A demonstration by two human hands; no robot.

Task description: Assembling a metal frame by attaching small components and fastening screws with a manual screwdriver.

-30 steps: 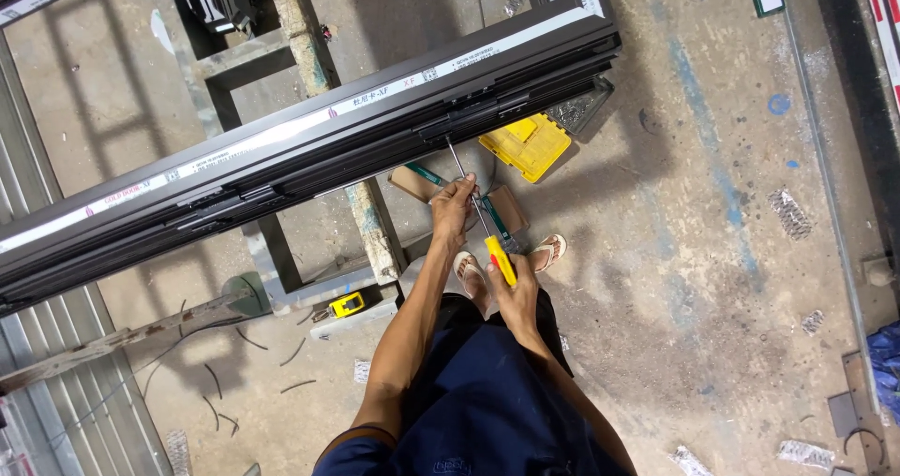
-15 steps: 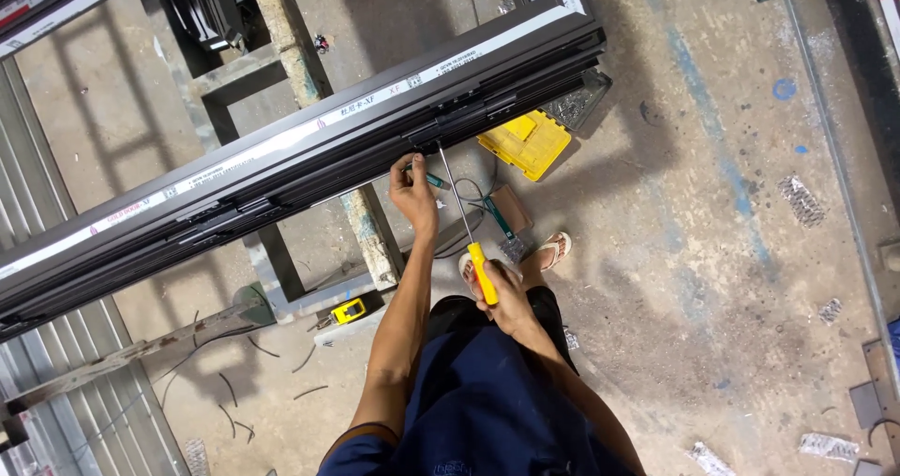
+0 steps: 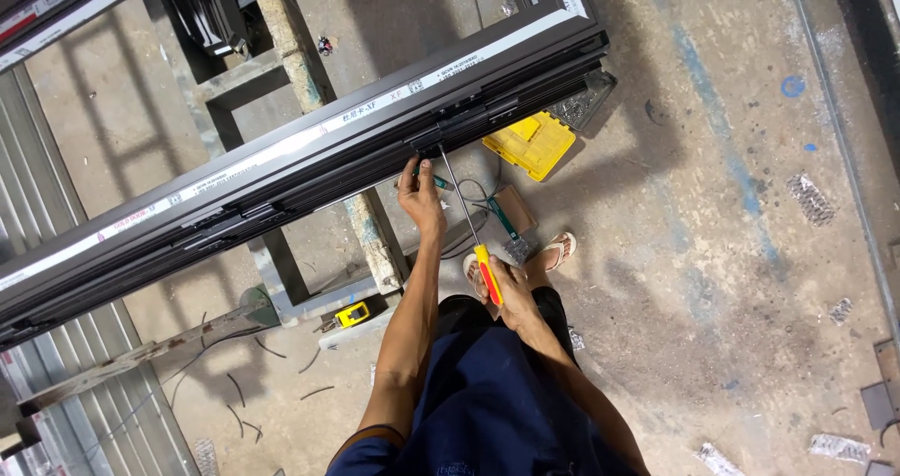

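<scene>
Right grip (image 3: 511, 293) fisted on screwdriver (image 3: 473, 227), left grip (image 3: 422, 195) pinching its shaft by dark frame (image 3: 309, 162)

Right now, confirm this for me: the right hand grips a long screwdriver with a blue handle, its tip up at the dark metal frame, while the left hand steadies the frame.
Wrong in one respect: the head view shows the long screwdriver has a yellow and red handle, not blue. The right hand grips it, tip at the dark metal frame, with the left hand at the frame.
</scene>
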